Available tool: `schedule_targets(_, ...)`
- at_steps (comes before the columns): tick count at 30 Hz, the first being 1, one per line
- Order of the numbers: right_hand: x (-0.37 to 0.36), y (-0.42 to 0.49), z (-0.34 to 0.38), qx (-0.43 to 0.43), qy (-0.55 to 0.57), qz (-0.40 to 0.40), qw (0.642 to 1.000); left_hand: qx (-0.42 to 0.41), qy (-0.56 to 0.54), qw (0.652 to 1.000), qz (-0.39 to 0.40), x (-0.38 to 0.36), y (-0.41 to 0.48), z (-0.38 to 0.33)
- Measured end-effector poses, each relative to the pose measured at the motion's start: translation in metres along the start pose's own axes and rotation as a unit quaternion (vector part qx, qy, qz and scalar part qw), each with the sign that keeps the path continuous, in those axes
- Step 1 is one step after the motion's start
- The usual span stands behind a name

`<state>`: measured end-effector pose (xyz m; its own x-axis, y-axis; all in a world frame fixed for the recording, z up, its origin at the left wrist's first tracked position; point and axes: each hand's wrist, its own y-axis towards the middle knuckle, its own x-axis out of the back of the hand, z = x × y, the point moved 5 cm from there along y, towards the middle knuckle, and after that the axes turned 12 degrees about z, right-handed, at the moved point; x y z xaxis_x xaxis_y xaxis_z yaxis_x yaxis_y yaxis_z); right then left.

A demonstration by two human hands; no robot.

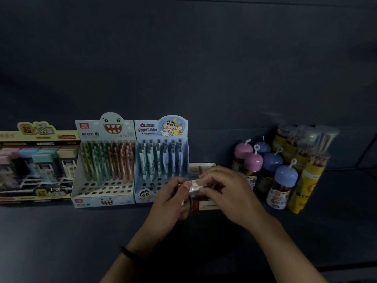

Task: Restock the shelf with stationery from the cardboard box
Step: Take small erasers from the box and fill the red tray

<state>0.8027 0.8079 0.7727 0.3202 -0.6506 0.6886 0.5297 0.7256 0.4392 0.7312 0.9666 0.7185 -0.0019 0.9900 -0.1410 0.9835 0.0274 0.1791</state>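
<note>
Both hands meet over the front of the dark shelf (pixel 61 231). The left hand (pixel 169 199) and the right hand (pixel 224 190) each pinch a small white pack (pixel 194 185) with curled fingertips, 1 from either side. A dark band (pixel 130 253) circles the left wrist.

Directly under the pack, a white box with a red end (pixel 204 205) lies on the shelf, partly hidden by the right hand; what it holds cannot be seen. A white flap (pixel 202 168) shows behind the hands, and whether it belongs to that box cannot be told.

Along the back stand 3 display boxes, side by side. The leftmost, a cream display box (pixel 38 166), holds pastel packs in pink, blue, green and cream. The shark-face display box (pixel 104 160) holds upright pens, green to the left and pink to the right, with rows of round holes in front of them. The Crayon Shin-chan display box (pixel 161 158) holds upright pale blue pens and touches the white box's left side.

To the right stand 5 jars with domed lids, 2 pink (pixel 253 160) and 3 blue (pixel 285 174). Beside and behind them are clear tubes of coloured pencils (pixel 306 160) with yellow labels.

What shows of the pack between the fingers runs left to right. Blur and fingers hide its ends, so which way it points cannot be told.
</note>
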Motion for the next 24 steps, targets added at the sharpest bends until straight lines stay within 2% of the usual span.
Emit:
schedule_targets(3,0.020,-0.005,-0.012,-0.037,-0.027,-0.044,0.998,-0.002,-0.020,1.000,-0.016,0.003,0.001,0.001)
schedule_targets(5,0.031,-0.009,-0.025,-0.082,-0.043,-0.045,0.995,-0.021,-0.021,0.999,-0.024,0.006,0.001,0.001)
schedule_targets(10,0.023,-0.012,-0.049,-0.179,-0.068,0.065,0.979,-0.051,0.060,0.994,-0.080,0.011,-0.001,0.000)
schedule_targets(14,0.012,-0.007,-0.051,-0.181,-0.115,0.115,0.970,-0.061,0.057,0.991,-0.109,0.011,-0.005,-0.009)
schedule_targets(19,0.008,-0.001,-0.051,-0.172,-0.167,0.148,0.959,-0.072,0.148,0.981,-0.104,0.013,-0.004,-0.012)
schedule_targets(24,0.006,0.004,-0.048,-0.169,-0.210,0.179,0.946,-0.068,0.139,0.981,-0.120,0.014,-0.005,-0.013)
